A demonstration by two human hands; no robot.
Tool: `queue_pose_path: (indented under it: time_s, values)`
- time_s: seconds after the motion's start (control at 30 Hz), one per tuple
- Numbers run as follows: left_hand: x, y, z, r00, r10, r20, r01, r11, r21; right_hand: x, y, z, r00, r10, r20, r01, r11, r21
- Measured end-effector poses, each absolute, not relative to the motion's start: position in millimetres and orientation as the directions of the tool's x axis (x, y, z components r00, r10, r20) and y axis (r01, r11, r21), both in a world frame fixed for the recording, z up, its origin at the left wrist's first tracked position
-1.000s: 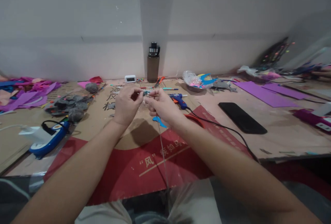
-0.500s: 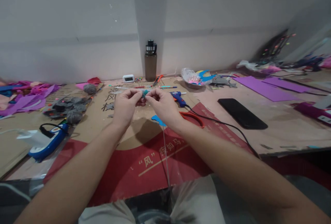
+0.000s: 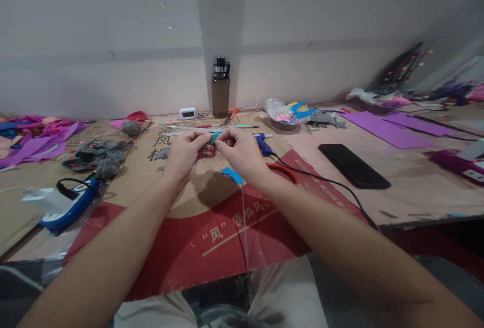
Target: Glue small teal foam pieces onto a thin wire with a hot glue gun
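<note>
Between my two hands is a small teal piece (image 3: 214, 138), partly hidden by fingertips; its exact kind is too small to tell. My left hand (image 3: 189, 152) pinches it from the left with thumb and fingers. From the right, my right hand (image 3: 240, 151) grips its other side with closed fingertips. Below the right hand a blue cut-out shape (image 3: 232, 174) lies on the cardboard sheet (image 3: 181, 252). A thin pale strand (image 3: 244, 227) runs from near that shape down toward my lap. Behind the right hand lies a blue glue gun (image 3: 263, 145).
A dark bottle (image 3: 220, 93) and a small white clock (image 3: 188, 113) stand by the wall. Right are a black phone (image 3: 351, 165), a bowl (image 3: 285, 123) and purple sheets (image 3: 389, 128). Grey yarn pieces (image 3: 108, 169) and a blue power strip (image 3: 71, 212) lie left. The glue gun's cord (image 3: 333, 181) crosses the table.
The teal piece has shifted slightly to the right and shows more between my fingertips. My right hand has moved slightly right; both hands keep their pinch.
</note>
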State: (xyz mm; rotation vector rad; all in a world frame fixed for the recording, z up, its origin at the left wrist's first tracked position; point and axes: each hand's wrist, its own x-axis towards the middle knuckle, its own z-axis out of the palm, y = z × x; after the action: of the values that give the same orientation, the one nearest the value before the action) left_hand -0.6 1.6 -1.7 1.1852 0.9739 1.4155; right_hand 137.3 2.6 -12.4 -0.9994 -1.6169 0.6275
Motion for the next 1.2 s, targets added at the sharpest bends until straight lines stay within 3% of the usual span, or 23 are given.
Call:
queue_pose_path:
  time_s: [0.13,0.4,0.67,1.07,1.2]
  values:
    - [-0.3,1.7,-3.1,-0.017,0.978,0.209,-0.132,-0.209,0.969,138.5,0.5,-11.3,-0.088,0.84,0.535,0.349,0.529,-0.774]
    - [-1.5,-0.9,-3.3,-0.064,0.944,0.322,0.078,-0.317,0.945,139.5,3.5,-10.4,-0.069,0.875,0.48,0.3,0.477,-0.826]
    - [-4.7,-4.6,-0.7,-0.019,0.86,0.51,0.415,-0.457,0.787,142.1,7.0,-11.3,-0.033,0.871,0.49,0.278,0.479,-0.832]
    - [-5.9,-6.8,0.4,0.071,0.838,0.541,0.52,-0.494,0.697,146.1,4.5,-9.4,-0.09,0.854,0.512,0.343,0.509,-0.79]
    - [-6.8,-7.9,2.2,0.086,0.878,0.471,0.496,-0.448,0.744,146.3,6.1,-9.8,-0.082,0.864,0.496,0.342,0.492,-0.801]
